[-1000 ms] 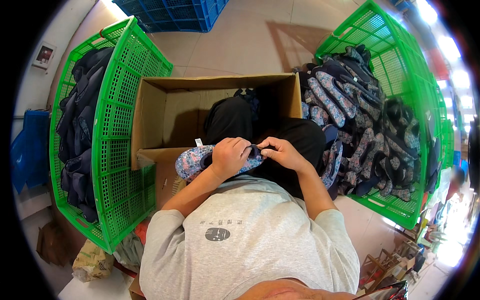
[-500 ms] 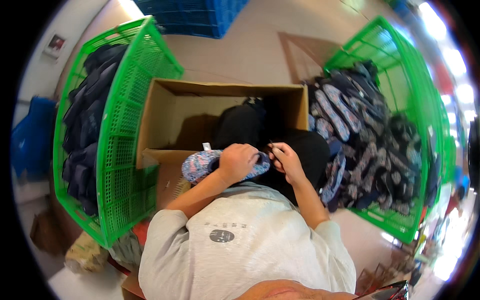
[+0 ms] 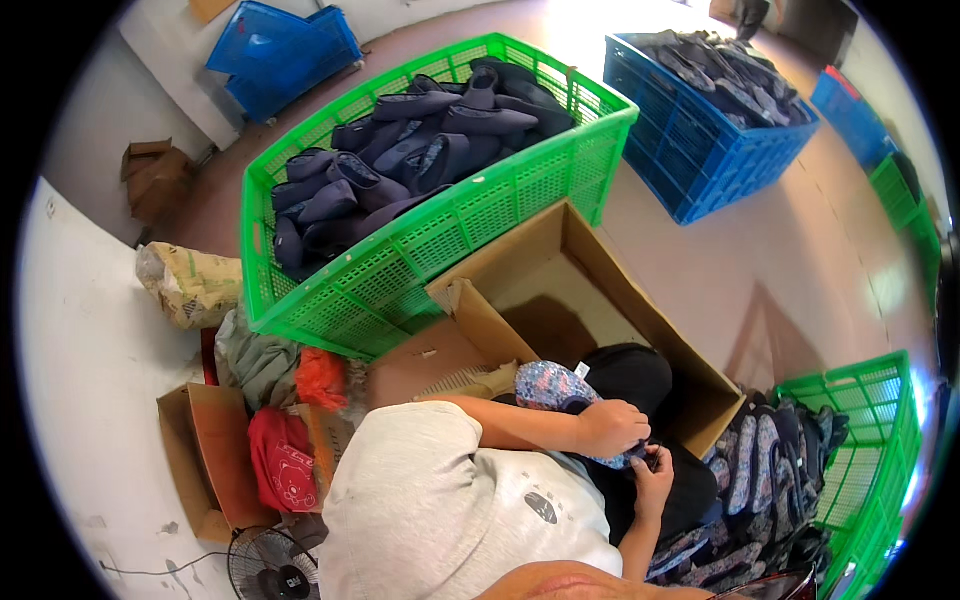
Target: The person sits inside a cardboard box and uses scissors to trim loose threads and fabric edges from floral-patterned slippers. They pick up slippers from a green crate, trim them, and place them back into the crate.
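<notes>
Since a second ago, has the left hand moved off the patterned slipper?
No. The left hand still grips the blue patterned slipper in front of the cardboard box; only the camera view swung.

Floor (image 3: 700, 260): smooth, tan-brown, with a strong glare patch at the top of the view. White wall (image 3: 80, 400) runs along the left side, scuffed near its base. A green lattice crate (image 3: 430, 240) stands on the floor, filled with dark slippers; a blue crate (image 3: 700, 150) stands just beside it, another green crate (image 3: 870, 450) at lower right. Stacked blue crates (image 3: 280, 50) lean against the far wall. A small fan (image 3: 265, 565) sits near the wall.
</notes>
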A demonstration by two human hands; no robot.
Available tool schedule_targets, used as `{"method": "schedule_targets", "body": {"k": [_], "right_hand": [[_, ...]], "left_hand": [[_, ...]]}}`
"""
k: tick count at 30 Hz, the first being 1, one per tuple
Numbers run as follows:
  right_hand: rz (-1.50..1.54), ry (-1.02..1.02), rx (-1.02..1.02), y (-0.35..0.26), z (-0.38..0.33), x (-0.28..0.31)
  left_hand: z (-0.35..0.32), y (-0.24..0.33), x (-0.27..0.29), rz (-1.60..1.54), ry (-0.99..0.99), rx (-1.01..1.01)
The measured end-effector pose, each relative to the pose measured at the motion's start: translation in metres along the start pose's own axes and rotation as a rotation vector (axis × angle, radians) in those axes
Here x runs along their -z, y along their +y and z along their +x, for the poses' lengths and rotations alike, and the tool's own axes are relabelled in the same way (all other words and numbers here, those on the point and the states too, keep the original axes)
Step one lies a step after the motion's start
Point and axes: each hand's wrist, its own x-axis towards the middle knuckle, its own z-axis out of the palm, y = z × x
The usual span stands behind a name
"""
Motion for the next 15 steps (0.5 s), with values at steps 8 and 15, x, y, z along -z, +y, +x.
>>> {"method": "schedule_targets", "body": {"k": [8,15], "right_hand": [[-0.094,0.063,-0.022,0.010,-0.004,0.015],[0.000,0.131,-0.040,-0.013,-0.010,0.019]], "left_hand": [[0.027,-0.012,0.003,-0.108,-0.407,0.123],[0.071,-0.030,0.000,-0.321,-1.041,0.076]]}}
